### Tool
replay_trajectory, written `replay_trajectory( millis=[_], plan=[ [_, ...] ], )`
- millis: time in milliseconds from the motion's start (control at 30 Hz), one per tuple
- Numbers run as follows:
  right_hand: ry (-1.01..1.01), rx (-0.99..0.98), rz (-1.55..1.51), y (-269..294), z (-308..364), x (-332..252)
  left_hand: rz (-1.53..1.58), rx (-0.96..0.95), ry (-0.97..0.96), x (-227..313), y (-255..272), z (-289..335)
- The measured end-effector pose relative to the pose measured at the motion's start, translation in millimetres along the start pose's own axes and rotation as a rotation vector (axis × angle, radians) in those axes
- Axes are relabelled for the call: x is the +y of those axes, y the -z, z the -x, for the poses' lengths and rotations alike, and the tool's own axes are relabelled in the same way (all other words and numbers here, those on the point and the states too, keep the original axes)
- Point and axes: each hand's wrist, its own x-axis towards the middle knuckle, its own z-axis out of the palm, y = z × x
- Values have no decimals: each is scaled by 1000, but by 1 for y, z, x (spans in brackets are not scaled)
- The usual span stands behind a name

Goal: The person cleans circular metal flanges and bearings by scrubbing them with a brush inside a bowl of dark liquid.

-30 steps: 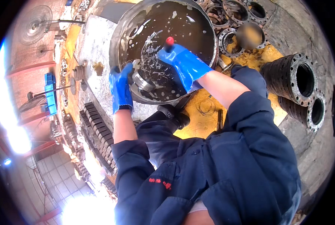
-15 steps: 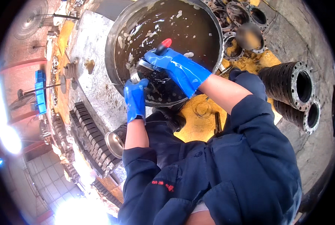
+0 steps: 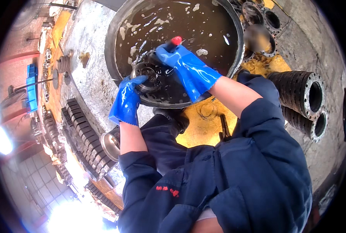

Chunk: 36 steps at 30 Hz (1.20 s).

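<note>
Both my hands wear blue rubber gloves over a large round basin (image 3: 111,46) of murky brown liquid with foam patches. My left hand (image 3: 127,95) grips the near-left edge of a round metal part (image 3: 149,82) with a recessed centre, held over the basin's near side. In my right hand (image 3: 179,60) is a tool with a black handle and a red end (image 3: 176,40). The fingers wrap round the handle, and the red end sticks up past the thumb. The tool's working end is dark, close to the metal part, and cannot be made out.
Stacks of dark flanged rings (image 3: 315,91) lie on the floor at right, with more flanges (image 3: 273,18) beyond the basin. At left, a row of dark ribbed parts (image 3: 82,128) sits beside a shiny metal cup (image 3: 110,146). Yellow board (image 3: 204,126) lies beneath my legs.
My left hand has moved left and slightly down, and the metal part has tilted so its round recessed face shows. My right hand has shifted slightly right with the tool.
</note>
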Motion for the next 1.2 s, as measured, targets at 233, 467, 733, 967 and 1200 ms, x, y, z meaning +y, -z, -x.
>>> replay_trajectory(
  millis=[233,467,733,967,1200],
  plan=[
    [266,-167,374,-36,21,-19,-88,-45,-88,-12,20,-8],
    [-60,212,531,-20,7,-17,122,-31,80,-6,18,-2],
    [-74,17,153,-26,25,-43,152,128,-27,-4,9,-6],
    [54,-127,285,-49,51,-21,328,107,87,-2,2,-7],
    [141,62,884,-22,54,-18,-213,104,-145,-39,41,-35]
  ],
)
